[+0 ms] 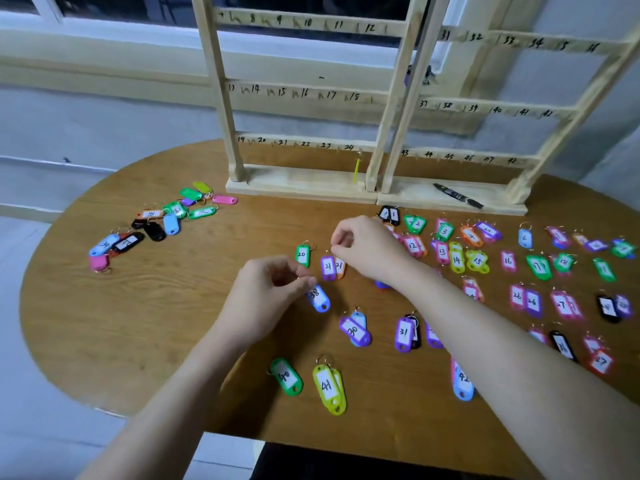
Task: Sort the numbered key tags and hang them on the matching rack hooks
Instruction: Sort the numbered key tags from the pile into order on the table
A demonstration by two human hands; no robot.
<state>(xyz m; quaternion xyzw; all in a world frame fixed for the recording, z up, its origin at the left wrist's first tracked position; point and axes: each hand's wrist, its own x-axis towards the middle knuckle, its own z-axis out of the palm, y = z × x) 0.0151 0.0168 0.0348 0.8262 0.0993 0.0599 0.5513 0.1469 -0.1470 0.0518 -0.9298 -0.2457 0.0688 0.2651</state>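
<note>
Left hand point(273, 289) is pinching the ring end of a light blue tag marked 38 point(319, 299), fingers curled round it, tag body trailing down and to the right just off the bench point(138, 327) or brushing it, cannot tell which; right hand point(360, 247) is pinching the ring of the orange 21 tag point(340, 267), which is lying half under the purple 21 tag point(328, 267), both with long axis running away from the person, rings pointing toward the rack point(304, 143). Key relation: the 38 tag is belonging further right and nearer the person, by the 30s row, so the left hand is having to cross under the right arm, or the right is the nearer hand for that spot, judging from layout. Green 20 tag point(302, 255) is sitting just left of the 21 pair. Tags are looking like glossy hard plastic ovals with paper label windows and thin metal split rings; small, slippery, rings are the easy grip. Unsorted pile point(152, 223) is lying well apart at left. Rack is pale raw wood with hand-written numbers and small hooks; one yellow tag point(356, 169) is hanging edge-on under 24. Bench is wood-grain laminate, rounded edge
</note>
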